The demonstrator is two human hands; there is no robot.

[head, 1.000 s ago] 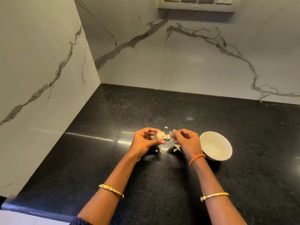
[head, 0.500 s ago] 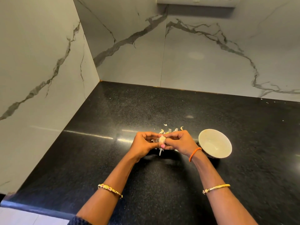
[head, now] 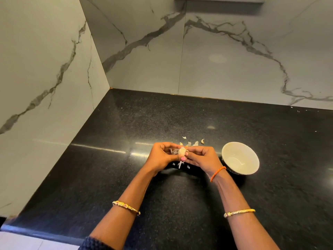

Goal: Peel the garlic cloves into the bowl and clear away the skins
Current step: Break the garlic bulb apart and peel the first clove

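Observation:
A pale garlic clove (head: 182, 151) is pinched between my left hand (head: 162, 156) and my right hand (head: 201, 157), both held together just above the black counter (head: 126, 177). Papery skin hangs from the clove below my fingers. Loose skins (head: 193, 143) and a small clove piece (head: 203, 141) lie on the counter just beyond my hands. A cream bowl (head: 252, 159) stands to the right of my right hand, and nothing shows inside it.
Marble walls close the counter off at the left and at the back, meeting in a corner (head: 110, 88). The counter's front edge (head: 36, 235) runs along the lower left.
My hands were apart a second ago, the left holding the clove; the right hand has since come in and now pinches it too. The view has tilted slightly downward.

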